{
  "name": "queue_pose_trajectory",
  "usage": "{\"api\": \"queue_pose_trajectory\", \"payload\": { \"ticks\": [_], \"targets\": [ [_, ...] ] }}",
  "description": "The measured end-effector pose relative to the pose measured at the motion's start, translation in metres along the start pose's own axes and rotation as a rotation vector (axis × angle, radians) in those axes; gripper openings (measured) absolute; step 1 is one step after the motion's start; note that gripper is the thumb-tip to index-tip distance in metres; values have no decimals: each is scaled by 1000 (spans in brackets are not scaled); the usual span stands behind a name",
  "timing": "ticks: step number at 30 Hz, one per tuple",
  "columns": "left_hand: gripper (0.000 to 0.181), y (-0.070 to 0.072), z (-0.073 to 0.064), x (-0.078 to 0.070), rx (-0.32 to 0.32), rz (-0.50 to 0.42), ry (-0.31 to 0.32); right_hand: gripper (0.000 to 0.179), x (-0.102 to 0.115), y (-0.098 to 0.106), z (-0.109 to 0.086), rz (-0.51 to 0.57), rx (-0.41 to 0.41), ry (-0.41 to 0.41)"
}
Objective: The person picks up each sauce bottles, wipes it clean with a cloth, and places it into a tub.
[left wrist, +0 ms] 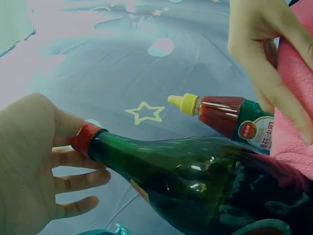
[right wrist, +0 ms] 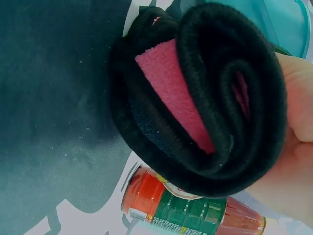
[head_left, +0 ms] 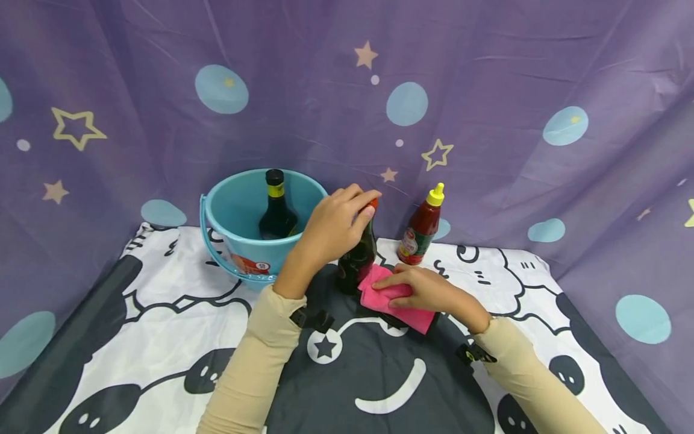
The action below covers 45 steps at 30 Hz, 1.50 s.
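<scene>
My left hand pinches the red cap of a dark green glass bottle at its top. In the left wrist view the thumb and a finger meet at the cap, while other fingers stick out loosely beside it. A folded pink cloth is gripped in my right hand, up against the bottle's lower right side. The right wrist view shows the cloth's black underside rolled in thick folds. Just behind the right hand stands a red sauce bottle with a yellow nozzle cap.
A light blue bucket stands left of the left hand, its handle hanging down in front. Inside leans a dark bottle with a black cap. A sheep-patterned cloth covers the table, and a purple curtain hangs behind.
</scene>
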<state>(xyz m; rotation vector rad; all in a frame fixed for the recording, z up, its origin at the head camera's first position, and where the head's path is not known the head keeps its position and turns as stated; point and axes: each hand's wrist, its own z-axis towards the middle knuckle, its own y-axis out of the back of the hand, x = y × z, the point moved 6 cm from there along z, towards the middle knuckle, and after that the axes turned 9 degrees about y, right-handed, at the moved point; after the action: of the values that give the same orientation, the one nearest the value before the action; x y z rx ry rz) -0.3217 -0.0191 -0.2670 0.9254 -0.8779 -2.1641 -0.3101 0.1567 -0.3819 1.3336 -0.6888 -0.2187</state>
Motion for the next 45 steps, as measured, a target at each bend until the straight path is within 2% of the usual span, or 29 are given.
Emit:
{"api": "queue_pose_trajectory", "payload": {
  "ticks": [2,6,9,12,16,21,25,28,33,38,41,45],
  "targets": [
    [42,2,0,1,-1,20,28,44,-1,0,-1,2,14,3],
    [45,3,0,-1,-53,72,64,44,-2,6,-5,-28,25,17],
    [40,4,-1,-3,-101,95,59,44,-2,20,-10,-75,3,9],
    [33,5,-1,-5,-141,99,36,46,-3,39,-16,-91,-44,-34],
    [30,5,0,-6,-179,80,-10,48,-3,68,-26,-85,-165,-60],
    [28,3,0,-6,-197,46,-45,51,5,102,-41,-65,-385,-30],
    [26,2,1,-4,-162,19,-46,54,17,124,-48,27,-557,16],
    [26,3,2,-2,-119,-13,-39,56,26,134,-49,140,-655,50],
    [29,5,2,3,-48,-68,-30,57,36,133,-38,341,-742,83],
    [27,6,1,5,-25,-54,-44,56,37,120,-27,509,-796,100],
    [26,6,1,5,-24,-31,-46,55,33,112,-18,516,-800,108],
    [29,5,1,3,-20,-6,-40,56,27,98,-3,450,-747,107]
  ]
}}
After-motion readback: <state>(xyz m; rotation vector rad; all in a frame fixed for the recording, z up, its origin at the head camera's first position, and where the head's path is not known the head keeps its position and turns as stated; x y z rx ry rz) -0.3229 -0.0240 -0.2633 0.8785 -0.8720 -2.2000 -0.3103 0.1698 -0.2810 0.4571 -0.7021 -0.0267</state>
